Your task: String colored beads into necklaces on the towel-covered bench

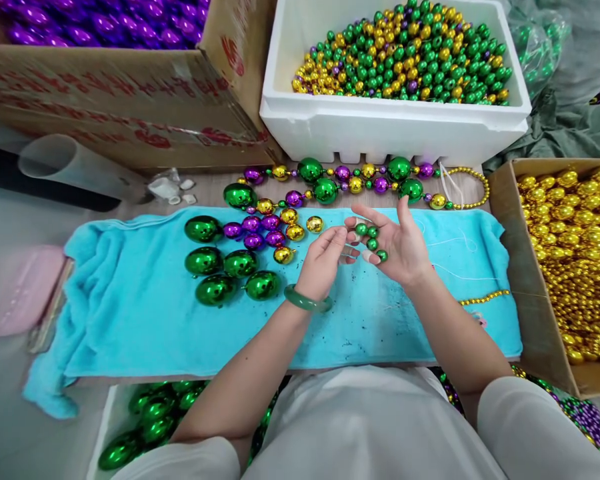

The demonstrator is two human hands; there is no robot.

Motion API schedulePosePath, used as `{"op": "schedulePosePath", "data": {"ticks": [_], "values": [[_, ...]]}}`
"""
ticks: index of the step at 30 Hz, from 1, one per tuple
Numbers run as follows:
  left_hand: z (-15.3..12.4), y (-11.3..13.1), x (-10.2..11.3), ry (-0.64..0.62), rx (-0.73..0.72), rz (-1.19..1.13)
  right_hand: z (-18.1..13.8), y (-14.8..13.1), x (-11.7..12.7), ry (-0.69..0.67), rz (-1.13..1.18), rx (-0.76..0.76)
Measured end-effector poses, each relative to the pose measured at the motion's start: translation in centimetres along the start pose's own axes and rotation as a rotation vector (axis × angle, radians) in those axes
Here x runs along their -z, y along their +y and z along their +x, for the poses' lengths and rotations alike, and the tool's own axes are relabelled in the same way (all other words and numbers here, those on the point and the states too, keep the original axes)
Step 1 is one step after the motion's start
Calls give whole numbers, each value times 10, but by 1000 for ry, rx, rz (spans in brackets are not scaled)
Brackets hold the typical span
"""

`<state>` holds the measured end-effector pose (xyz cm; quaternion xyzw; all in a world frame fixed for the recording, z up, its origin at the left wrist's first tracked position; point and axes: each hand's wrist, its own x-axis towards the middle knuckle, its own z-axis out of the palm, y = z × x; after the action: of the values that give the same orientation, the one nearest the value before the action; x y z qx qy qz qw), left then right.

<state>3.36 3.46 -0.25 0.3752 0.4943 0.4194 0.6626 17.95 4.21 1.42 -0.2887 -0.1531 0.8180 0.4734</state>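
Across my splayed right fingers [380, 223]: small green beads [371, 241], loose; left fingers [336, 235] pinched alongside, contents unclear. Tilting could spill them.

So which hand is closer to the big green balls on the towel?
Left. The left hand hovers just right of the big green balls; the right hand lies beyond it, cupping small green beads.

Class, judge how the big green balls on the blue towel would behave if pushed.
The big green balls look round, so they would probably roll, though the soft towel may slow them. Their glossy shells likely feel slippery.
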Motion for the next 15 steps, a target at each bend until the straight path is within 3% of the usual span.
{"op": "schedulePosePath", "data": {"ticks": [5,8,10,12,15], "values": [[1,-2,2,2,76,-58,0,4,4,36,1,-18],[3,-5,4,-10,83,-7,9,10,17,129,-198,39],[5,-10,7,-8,49,106,19,16,30,303,-555,181],[6,-16,11,2,-49,309,30,23,41,476,-1069,367],[7,-27,19,-25,-269,685,42,36,54,460,-1816,445]]}}
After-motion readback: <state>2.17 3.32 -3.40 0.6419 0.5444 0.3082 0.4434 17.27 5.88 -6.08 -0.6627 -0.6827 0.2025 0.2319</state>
